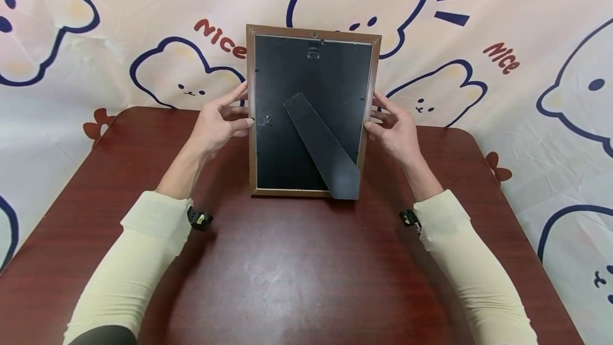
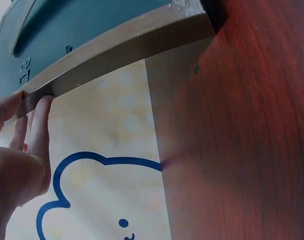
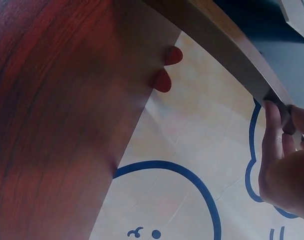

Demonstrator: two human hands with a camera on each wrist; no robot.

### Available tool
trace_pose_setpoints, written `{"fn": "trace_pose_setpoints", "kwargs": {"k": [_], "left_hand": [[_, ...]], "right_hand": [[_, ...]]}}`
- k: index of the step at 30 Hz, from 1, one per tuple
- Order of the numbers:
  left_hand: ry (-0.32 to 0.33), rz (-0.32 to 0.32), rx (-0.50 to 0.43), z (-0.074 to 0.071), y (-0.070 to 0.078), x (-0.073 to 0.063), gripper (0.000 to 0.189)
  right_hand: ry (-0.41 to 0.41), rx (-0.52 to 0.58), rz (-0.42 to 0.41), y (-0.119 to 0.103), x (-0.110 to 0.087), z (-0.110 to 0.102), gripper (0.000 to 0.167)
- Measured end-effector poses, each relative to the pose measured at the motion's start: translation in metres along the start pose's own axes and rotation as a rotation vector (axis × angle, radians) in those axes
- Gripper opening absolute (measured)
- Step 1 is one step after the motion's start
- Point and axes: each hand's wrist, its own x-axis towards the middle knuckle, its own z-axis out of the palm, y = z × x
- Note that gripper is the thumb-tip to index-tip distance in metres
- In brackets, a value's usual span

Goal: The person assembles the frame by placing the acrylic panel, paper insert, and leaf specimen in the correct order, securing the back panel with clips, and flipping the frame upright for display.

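Observation:
A picture frame [image 1: 278, 158] with a brown rim and black backing stands upright near the table's far side, its back facing me. Its easel stand [image 1: 322, 145] slants down to the lower right corner. Metal hangers show at the top and left of the backing. My left hand [image 1: 215, 124] grips the left edge, thumb on the back side and fingers along the outer side. On the opposite edge my right hand [image 1: 397, 126] holds the rim the same way. Both wrist views show thumb and fingers pinching the wooden rim [image 2: 117, 50]. The front of the frame is hidden.
The dark red wooden table [image 1: 282, 270] reaches to a cartoon-printed cloth [image 1: 167, 9] behind and at both sides. Each wrist carries a small black device [image 1: 199, 218] on a strap below a rolled pale sleeve.

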Motion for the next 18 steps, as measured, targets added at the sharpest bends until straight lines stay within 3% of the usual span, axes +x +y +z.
{"fn": "trace_pose_setpoints", "kwargs": {"k": [11,18], "left_hand": [[0.031,0.002,0.024,0.0002,0.0033,0.0022,0.077],[0.005,0.082,0.027,-0.0021,0.0014,0.0015,0.08]], "right_hand": [[0.045,-0.054,-0.044,-0.0012,0.0039,0.0025,0.068],[0.056,-0.085,-0.098,-0.0027,0.0047,0.0033,0.069]]}}
